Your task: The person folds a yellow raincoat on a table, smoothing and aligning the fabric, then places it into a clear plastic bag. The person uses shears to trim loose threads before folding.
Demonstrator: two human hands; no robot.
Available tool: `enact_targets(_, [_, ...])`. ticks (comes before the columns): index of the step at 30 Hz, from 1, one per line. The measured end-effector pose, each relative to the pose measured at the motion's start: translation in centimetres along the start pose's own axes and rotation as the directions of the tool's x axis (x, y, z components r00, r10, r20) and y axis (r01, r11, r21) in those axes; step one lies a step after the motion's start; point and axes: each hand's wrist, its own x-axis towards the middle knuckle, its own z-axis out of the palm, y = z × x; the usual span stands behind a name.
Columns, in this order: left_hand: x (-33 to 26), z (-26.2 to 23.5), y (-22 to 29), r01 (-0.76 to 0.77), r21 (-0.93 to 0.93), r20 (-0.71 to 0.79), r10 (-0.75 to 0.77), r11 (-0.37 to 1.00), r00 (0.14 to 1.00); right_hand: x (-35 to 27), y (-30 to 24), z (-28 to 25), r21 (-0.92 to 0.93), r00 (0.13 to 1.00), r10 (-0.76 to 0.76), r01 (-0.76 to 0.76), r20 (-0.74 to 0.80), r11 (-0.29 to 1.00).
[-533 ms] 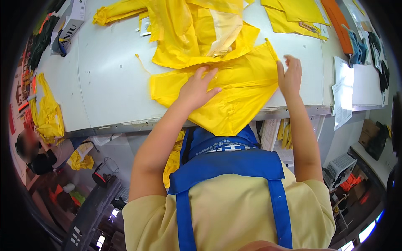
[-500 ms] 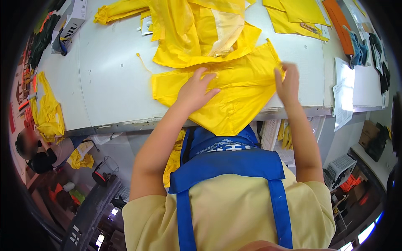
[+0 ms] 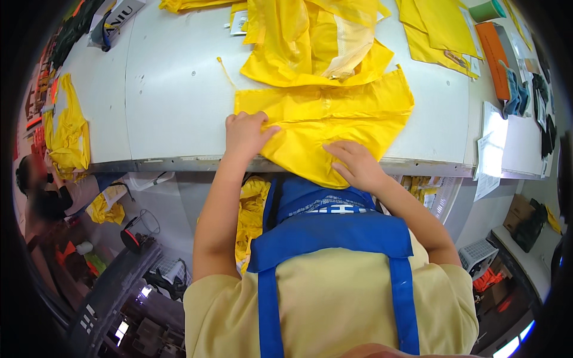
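Observation:
A thin yellow cloth piece [image 3: 334, 125], probably part of a garment, lies spread at the table's front edge, its pointed lower end hanging over toward my apron. My left hand [image 3: 243, 138] is at its left corner, fingers bent over the cloth and thumb pressing on top; the fingertips are partly hidden. On the lower right part rests my right hand [image 3: 358, 167], open, with fingers stretched out and thumb apart. Just beyond lies a crumpled yellow garment [image 3: 280, 45] with a pale lining panel [image 3: 352, 45], overlapping the cloth's far edge. A thin yellow cord [image 3: 226, 71] sticks out at the left.
Folded yellow pieces [image 3: 439, 27] lie at the far right beside an orange box [image 3: 493, 56] and a blue cloth [image 3: 515, 92]. Paper sheets [image 3: 490, 146] overhang the right front edge. At left are a white box [image 3: 119, 18], another yellow garment [image 3: 68, 131] and a seated person [image 3: 51, 194].
My left hand has moved from the middle of the cloth to its left corner. My right hand has left the right edge and come down inward onto the lower part. The view has shifted slightly.

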Motion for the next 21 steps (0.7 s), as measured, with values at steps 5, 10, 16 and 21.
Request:
enact_targets(5, [-3.2,5.0,-2.6,0.206,-0.733,-0.345,-0.615,0.648,0.708,1.7,-1.6,3.5,-0.692,0.983,-0.176,0.095,-0.047,0.715])
enact_targets(10, [-5.3,4.9,-1.5,0.201,-0.928,0.344,-0.519,-0.312,0.782,1.4,-1.7,4.1,-0.695,0.975,-0.203,0.081,-0.095,0.715])
enact_targets(16, [-3.9,2.2,9.4,-0.233,-0.68,-0.224,0.106,0.695,0.969,1.4,-1.3,4.2,-0.733,0.982,-0.173,0.063,-0.075,0.677])
enact_targets(21, [1.9,4.9,13.3,-0.041,-0.433,0.218,0.149,0.9,0.965,-0.7,1.2,2.2,-0.458,0.968,-0.227,0.155,-0.107,0.876])
